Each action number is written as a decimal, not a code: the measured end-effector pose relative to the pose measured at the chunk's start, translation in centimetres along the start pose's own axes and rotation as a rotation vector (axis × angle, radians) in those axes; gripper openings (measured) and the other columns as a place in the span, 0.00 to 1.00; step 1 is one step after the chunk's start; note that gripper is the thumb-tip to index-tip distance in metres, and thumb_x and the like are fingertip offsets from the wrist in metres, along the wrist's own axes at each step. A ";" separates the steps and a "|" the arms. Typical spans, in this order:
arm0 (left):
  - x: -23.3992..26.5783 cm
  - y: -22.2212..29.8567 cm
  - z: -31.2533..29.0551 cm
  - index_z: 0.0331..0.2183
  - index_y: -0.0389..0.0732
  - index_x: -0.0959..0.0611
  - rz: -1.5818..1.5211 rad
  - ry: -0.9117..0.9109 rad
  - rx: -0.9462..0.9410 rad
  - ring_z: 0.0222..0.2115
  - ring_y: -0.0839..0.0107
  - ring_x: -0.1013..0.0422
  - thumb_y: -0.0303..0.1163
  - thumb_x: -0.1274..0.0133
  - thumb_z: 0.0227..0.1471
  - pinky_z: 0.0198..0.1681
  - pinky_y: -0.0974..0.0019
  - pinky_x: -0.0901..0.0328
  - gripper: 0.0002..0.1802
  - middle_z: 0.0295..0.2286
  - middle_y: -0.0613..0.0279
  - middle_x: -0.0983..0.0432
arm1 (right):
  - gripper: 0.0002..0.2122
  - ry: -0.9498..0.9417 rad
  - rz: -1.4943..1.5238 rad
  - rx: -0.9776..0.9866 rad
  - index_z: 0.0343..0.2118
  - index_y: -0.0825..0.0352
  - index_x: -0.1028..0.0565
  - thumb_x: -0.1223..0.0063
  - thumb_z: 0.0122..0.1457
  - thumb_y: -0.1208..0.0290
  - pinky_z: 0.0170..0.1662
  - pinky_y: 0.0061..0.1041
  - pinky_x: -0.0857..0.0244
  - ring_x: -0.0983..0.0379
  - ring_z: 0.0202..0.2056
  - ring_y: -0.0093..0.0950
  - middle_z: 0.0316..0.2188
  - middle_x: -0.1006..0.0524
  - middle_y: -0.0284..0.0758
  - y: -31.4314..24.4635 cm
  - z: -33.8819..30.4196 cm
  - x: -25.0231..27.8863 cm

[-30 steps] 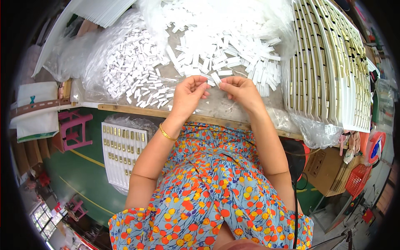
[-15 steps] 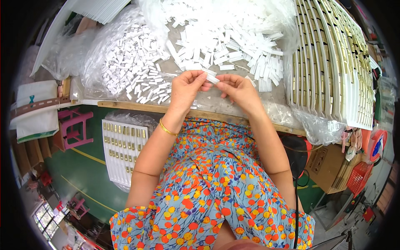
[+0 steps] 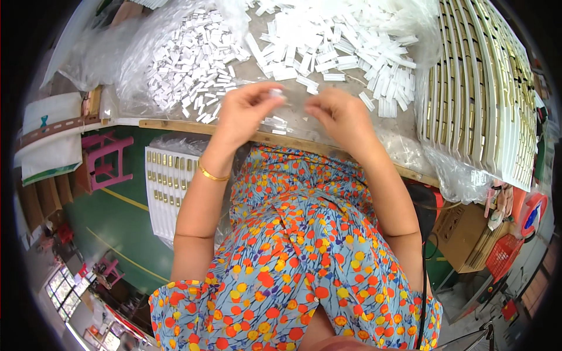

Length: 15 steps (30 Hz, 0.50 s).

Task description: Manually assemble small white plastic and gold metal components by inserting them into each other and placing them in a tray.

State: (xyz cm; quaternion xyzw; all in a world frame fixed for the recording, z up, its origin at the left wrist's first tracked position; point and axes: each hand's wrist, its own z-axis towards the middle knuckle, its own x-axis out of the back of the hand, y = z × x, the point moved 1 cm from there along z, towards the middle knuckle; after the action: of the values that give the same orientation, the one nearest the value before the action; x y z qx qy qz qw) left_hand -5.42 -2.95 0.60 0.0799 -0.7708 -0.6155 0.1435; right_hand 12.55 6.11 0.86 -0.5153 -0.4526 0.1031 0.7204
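Observation:
Above the table's near edge, my left hand [image 3: 247,111] pinches a small white plastic piece [image 3: 276,92] between thumb and fingertips. A short gap to the right, my right hand [image 3: 344,117] is blurred, its thumb and fingers drawn together. Whatever its fingertips hold, if anything, cannot be made out. Beyond my left hand spreads a pile of short white pieces [image 3: 196,58]. Longer translucent white strips [image 3: 342,61] lie heaped beyond my right hand. A few loose white pieces [image 3: 277,124] rest on the table between my wrists.
Racks of white strips with gold-coloured metal parts [image 3: 477,88] stand at the right. Crumpled clear plastic sheeting [image 3: 465,181] hangs over the wooden table edge [image 3: 281,139]. Below left are a white panel with gold pieces [image 3: 167,181] and a pink stool [image 3: 108,161]; cardboard [image 3: 462,234] leans lower right.
My hands, which met at a white strip, have parted. The left moved left with a small white piece; the right drew slightly to the right. The whole view has shifted a little.

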 end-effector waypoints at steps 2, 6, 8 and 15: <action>1.6 -0.2 0.0 0.35 0.34 0.21 -0.030 0.144 -0.041 0.23 0.84 0.33 0.24 0.46 0.46 0.26 0.80 0.38 0.11 0.22 0.67 0.26 | 0.06 -0.051 -0.251 0.114 0.29 0.66 0.24 0.47 0.47 0.73 0.27 0.27 0.35 0.29 0.25 0.36 0.24 0.27 0.37 0.3 -0.6 -0.4; 3.3 -0.5 -0.1 0.38 0.35 0.22 -0.164 0.311 0.012 0.26 0.76 0.28 0.27 0.49 0.50 0.29 0.77 0.35 0.11 0.26 0.61 0.25 | 0.05 -0.193 -0.520 0.134 0.23 0.65 0.27 0.48 0.46 0.71 0.27 0.32 0.35 0.29 0.25 0.37 0.23 0.28 0.36 0.4 -1.6 -2.1; 2.6 0.2 -0.2 0.38 0.32 0.24 -0.278 0.273 0.096 0.24 0.76 0.28 0.26 0.49 0.49 0.26 0.77 0.33 0.12 0.26 0.59 0.25 | 0.04 -0.185 -0.577 0.157 0.22 0.65 0.28 0.49 0.46 0.71 0.26 0.33 0.35 0.29 0.24 0.37 0.23 0.29 0.36 0.3 -1.5 -2.4; 1.6 0.0 -0.1 0.37 0.33 0.24 -0.156 0.187 0.115 0.24 0.75 0.27 0.29 0.50 0.51 0.25 0.78 0.34 0.12 0.27 0.58 0.24 | 0.03 -0.183 -0.638 0.182 0.26 0.66 0.30 0.54 0.48 0.73 0.26 0.32 0.35 0.28 0.26 0.36 0.25 0.29 0.37 -0.2 -1.1 -1.8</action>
State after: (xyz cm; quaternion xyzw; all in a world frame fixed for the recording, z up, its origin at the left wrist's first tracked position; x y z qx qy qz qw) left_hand -6.89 -3.49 0.77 0.2047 -0.7796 -0.5694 0.1617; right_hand 12.31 4.17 -0.03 -0.2700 -0.6428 -0.0414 0.7157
